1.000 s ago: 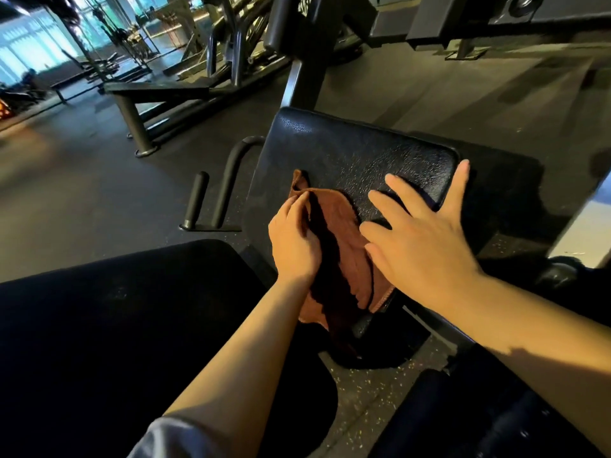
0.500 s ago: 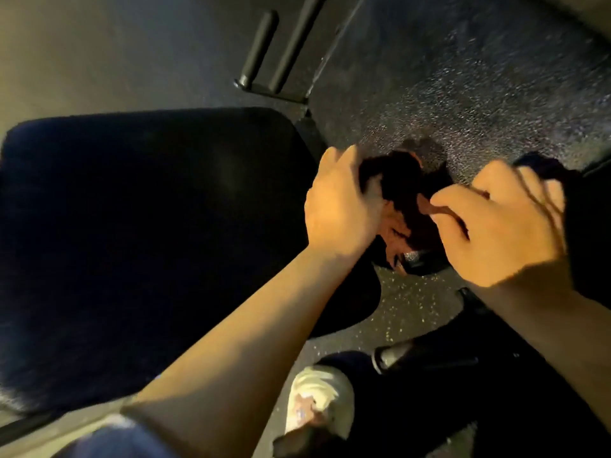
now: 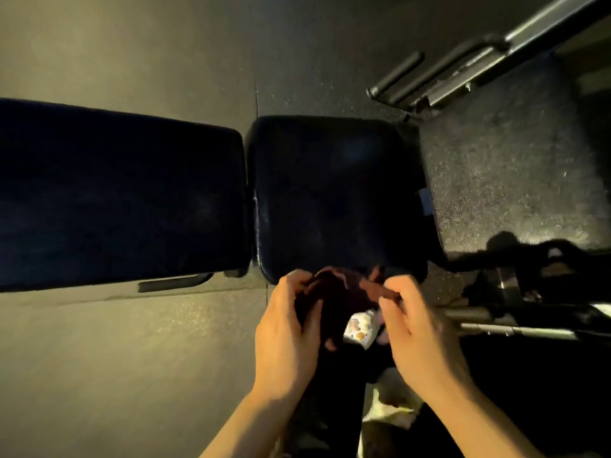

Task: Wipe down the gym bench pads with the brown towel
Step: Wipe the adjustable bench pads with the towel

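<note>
Seen from above, we hold the towel bunched between both hands at lower centre of the frame, just off the near edge of the seat pad. Our left hand has its fingers curled into the cloth's left side; our right hand pinches the right end between thumb and fingers. Both are clamped on the towel, which hangs clear of the vinyl or barely brushes its edge; we cannot tell which in this dim light.

The towel runs left to right across the frame, its long axis parallel to the pad's near edge, with a loose fold drooping toward a white shoe below. The seat pad sits at centre. The longer back pad stretches away to the left, its long axis also horizontal in the frame, with a narrow gap between the two.

We appear to be regathering the cloth before the next pass. To do this well, we judge it best to fold the towel into a flat wad with a fresh face outward, lay it on the seat pad's near edge, and press with a flat palm in overlapping strokes along the pad's length, then cross the gap to the back pad. A loose tail could drag on the floor and pick up grit.
</note>
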Available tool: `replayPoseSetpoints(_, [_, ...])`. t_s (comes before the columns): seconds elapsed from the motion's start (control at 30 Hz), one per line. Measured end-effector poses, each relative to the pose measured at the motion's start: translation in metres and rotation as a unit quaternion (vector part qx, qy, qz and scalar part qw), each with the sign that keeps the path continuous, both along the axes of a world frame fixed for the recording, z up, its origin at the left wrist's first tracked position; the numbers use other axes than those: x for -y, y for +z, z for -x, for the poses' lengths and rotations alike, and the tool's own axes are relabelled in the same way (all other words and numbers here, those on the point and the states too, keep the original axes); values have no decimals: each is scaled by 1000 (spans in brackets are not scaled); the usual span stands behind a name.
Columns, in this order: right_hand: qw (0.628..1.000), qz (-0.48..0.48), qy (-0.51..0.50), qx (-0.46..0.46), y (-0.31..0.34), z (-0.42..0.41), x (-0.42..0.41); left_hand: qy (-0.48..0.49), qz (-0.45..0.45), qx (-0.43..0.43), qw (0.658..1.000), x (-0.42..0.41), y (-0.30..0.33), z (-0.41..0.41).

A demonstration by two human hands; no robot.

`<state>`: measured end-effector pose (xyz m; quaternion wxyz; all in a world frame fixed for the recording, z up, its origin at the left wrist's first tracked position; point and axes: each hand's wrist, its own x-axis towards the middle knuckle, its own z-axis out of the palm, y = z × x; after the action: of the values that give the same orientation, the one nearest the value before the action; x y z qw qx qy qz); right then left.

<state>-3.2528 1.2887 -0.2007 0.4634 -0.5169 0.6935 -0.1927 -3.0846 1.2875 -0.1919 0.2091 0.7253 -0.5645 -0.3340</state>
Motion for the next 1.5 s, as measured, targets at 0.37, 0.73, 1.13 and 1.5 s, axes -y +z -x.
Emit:
replayPoseSetpoints(0.37, [978, 30, 207, -11, 114, -108, -1, 170, 73, 54, 981, -51, 122, -154])
replayPoseSetpoints(0.73, [950, 258, 165, 64, 186, -340, 111, 301, 266, 78, 912, 38, 172, -349])
replayPoseSetpoints(1.13, [966, 8, 177, -189, 107, -518, 136, 75, -1, -87, 993, 76, 88, -452])
replayPoseSetpoints(1.5, [965, 183, 109, -154, 50, -504, 194, 66, 56, -119, 989, 156, 70, -436])
